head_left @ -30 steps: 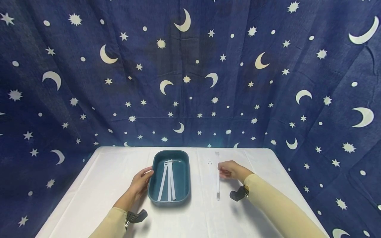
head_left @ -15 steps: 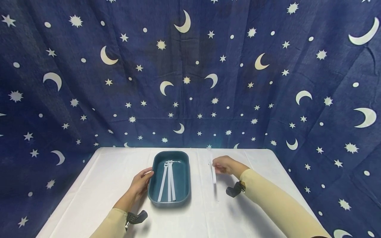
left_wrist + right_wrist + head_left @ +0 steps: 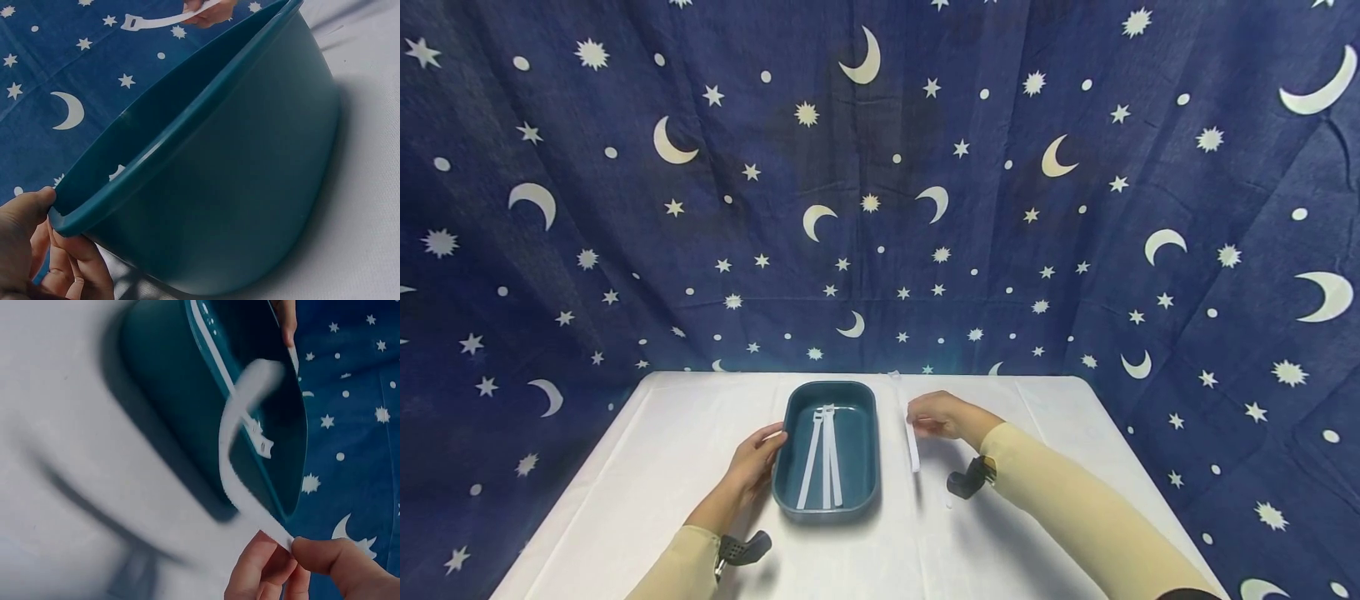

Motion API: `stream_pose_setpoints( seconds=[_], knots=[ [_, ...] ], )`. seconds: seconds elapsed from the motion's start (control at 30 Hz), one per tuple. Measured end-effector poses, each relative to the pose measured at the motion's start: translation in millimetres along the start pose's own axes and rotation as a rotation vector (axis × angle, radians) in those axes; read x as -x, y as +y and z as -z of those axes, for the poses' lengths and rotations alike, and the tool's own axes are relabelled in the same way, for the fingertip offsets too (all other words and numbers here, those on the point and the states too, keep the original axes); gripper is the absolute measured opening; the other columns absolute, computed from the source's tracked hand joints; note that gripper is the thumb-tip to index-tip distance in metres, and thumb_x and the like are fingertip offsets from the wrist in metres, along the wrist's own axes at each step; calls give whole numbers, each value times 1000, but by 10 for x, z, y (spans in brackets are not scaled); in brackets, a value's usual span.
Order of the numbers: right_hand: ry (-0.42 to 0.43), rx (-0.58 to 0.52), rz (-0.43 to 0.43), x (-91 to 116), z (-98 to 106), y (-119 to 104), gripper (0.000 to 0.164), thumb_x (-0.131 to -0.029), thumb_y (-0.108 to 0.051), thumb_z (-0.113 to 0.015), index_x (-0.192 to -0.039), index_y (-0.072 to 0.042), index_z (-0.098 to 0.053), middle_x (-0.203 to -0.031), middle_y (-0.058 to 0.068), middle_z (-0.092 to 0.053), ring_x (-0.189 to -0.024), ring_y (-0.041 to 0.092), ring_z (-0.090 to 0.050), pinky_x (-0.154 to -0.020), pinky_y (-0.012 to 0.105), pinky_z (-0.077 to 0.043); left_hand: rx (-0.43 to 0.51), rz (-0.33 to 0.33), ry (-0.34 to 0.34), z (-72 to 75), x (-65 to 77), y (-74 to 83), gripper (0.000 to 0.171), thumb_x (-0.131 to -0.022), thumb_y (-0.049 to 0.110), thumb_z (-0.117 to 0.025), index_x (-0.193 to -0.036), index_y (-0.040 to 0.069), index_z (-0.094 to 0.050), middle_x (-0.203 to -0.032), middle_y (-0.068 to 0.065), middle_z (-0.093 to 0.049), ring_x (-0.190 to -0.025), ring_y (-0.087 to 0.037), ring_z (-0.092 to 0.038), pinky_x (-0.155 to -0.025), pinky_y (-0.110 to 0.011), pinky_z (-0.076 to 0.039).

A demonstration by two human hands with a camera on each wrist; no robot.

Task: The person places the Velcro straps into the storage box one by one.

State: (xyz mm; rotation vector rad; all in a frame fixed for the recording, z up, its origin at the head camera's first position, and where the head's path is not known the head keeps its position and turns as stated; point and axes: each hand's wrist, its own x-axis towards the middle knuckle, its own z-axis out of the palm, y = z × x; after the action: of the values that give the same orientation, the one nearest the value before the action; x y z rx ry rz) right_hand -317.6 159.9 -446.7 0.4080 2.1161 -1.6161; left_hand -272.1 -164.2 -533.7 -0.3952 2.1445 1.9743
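Note:
My left hand (image 3: 758, 458) grips the left rim of a deep teal plastic tray (image 3: 859, 458), thumb on the rim and fingers curled under it outside. Inside lie white slotted-head cable straps (image 3: 810, 458), side by side and roughly lengthwise. Right of the tray, my right hand (image 3: 940, 414) pinches another white strap (image 3: 232, 475) between thumb and fingers, above the table. That strap bends; its loose end overlaps the tray in the right wrist view, while its slotted head (image 3: 132, 23) shows in the left wrist view.
A white cloth covers the table (image 3: 700, 400). A small pale tip (image 3: 949, 502) lies on it under the right forearm, the rest hard to make out. A blue curtain (image 3: 880, 167) with moons and stars hangs behind. Each wrist carries a dark camera (image 3: 970, 479).
My right hand has lifted the strap from the table and carried it left towards the tray. The left hand, the tray and the straps inside have stayed in place.

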Motion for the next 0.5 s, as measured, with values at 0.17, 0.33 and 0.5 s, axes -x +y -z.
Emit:
stream_pose_setpoints(
  seconds=[0.17, 0.33, 0.5],
  knots=[
    [-17, -1, 15, 25, -135, -41, 37, -76, 8, -63, -112, 5, -60, -87, 7, -61, -77, 15, -64, -66, 23, -59, 7, 6, 8, -11, -6, -5, 58, -97, 38, -59, -146, 10, -43, -149, -23, -43, -137, -41, -43, -108, -55, -40],
    [-49, -17, 33, 57, -269, -99, 28, -75, 7, -61, -103, 4, -61, -82, 6, -59, -75, 15, -63, -64, 22, -59, 8, 12, 13, -12, -14, 0, 57, -98, 37, -59, -146, 10, -43, -149, -23, -44, -135, -40, -45, -107, -54, -41],
    [-61, -18, 47, 69, -400, -146, 27, -76, 7, -62, -103, 4, -61, -81, 6, -58, -69, 13, -61, -66, 23, -60, 9, 11, 3, -8, -8, 9, 58, -97, 37, -59, -146, 10, -43, -149, -23, -43, -135, -41, -45, -108, -55, -40]
  ],
)
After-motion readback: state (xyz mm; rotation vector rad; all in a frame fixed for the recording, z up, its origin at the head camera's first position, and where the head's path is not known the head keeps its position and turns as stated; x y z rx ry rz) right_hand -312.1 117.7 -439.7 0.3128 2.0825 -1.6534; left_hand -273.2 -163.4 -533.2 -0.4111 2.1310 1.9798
